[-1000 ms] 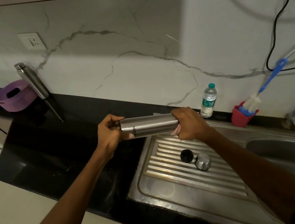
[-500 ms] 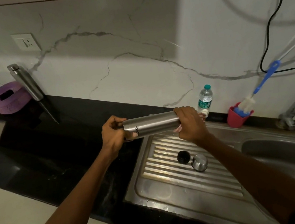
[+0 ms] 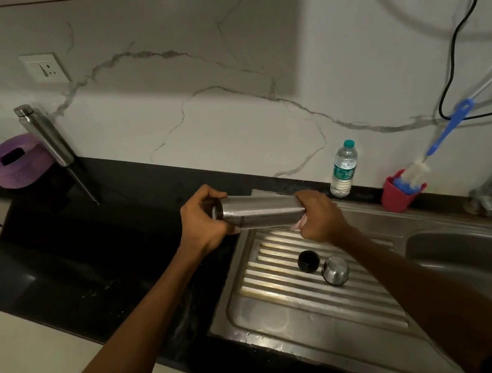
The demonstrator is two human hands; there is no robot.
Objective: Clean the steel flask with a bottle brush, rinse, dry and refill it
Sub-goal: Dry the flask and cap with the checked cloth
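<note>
I hold the steel flask lying sideways above the left edge of the sink's drainboard. My left hand grips its left end. My right hand grips the right end with a pale pink cloth pinched against it. The flask's black stopper and steel cap lie on the drainboard ribs. A blue-handled bottle brush stands in a red cup by the wall.
A plastic water bottle stands by the wall behind the flask. Further left stand a tall steel bottle and a purple basket. The sink basin and tap are at right. A black cable hangs on the wall.
The flask has tilted slightly, its left end now a little higher, and its logo has turned out of sight. Both hands keep their hold at the ends.
</note>
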